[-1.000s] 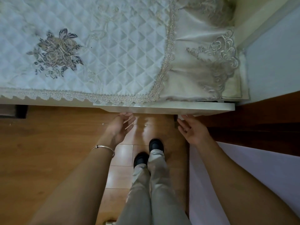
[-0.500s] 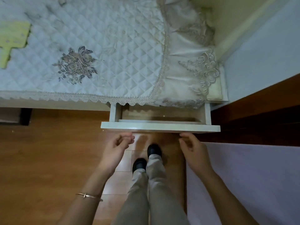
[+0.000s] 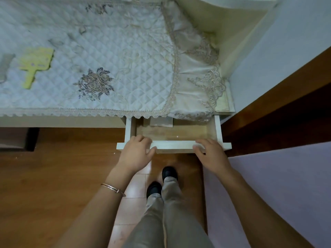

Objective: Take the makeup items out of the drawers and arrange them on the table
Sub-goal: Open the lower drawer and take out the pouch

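The left hand [image 3: 137, 154] and the right hand [image 3: 211, 154] are each clamped over the white front panel of the drawer [image 3: 174, 144], one near each end, fingers hooked inside. The drawer projects from the front edge of the table [image 3: 62, 121] at its right corner, showing a bare wood-grain floor. A quilted, lace-edged cloth [image 3: 107, 51] overhangs and hides the drawer's rear; a flat pale sheet [image 3: 161, 122] is only partly visible there.

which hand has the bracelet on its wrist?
The left hand, resting on the front panel of the open white drawer; a thin metal bangle circles its wrist. The right hand has a bare wrist.
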Tool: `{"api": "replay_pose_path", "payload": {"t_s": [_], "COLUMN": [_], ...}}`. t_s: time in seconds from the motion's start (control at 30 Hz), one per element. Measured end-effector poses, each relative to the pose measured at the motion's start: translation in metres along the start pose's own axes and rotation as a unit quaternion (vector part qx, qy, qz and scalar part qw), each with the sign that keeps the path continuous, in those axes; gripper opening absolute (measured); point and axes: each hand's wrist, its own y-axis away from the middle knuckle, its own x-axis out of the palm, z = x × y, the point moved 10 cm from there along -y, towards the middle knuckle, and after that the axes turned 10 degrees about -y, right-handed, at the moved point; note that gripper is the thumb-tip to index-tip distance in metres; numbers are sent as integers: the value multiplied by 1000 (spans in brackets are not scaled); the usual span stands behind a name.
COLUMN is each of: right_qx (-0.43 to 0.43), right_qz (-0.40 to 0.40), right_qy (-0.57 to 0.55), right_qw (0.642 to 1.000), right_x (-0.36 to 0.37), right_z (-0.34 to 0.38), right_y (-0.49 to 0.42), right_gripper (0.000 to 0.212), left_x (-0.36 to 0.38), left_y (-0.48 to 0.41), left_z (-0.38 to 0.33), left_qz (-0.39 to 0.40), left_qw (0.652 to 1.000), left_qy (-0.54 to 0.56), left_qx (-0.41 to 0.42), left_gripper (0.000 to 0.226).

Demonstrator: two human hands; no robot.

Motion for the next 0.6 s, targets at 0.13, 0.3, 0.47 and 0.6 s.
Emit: {"api": "replay_pose_path", "payload": {"t_s": [0.13, 0.3, 0.47, 0.6], "right_qx": [15, 39, 66, 83], "right_qz": [-7, 16, 42, 62], "right_qy": [9, 5, -9, -3], "right_qw": [1000, 999, 997, 995], "right_x": [5, 18, 28, 35], "right_z": [-8, -19, -30, -37], "right_y": [26, 55, 78, 92], "right_gripper": [27, 23, 28, 32], "left_x": [12, 29, 42, 52], "left_y": [26, 57, 79, 97], "left_z": [-1, 0, 4, 3], "left_qz": [18, 44, 69, 85], "left_qw": [999, 998, 994, 991], "left_qy": [27, 31, 76, 92], "left_qx": [-17, -18, -41, -51], "left_gripper": [26, 24, 35, 57]}}
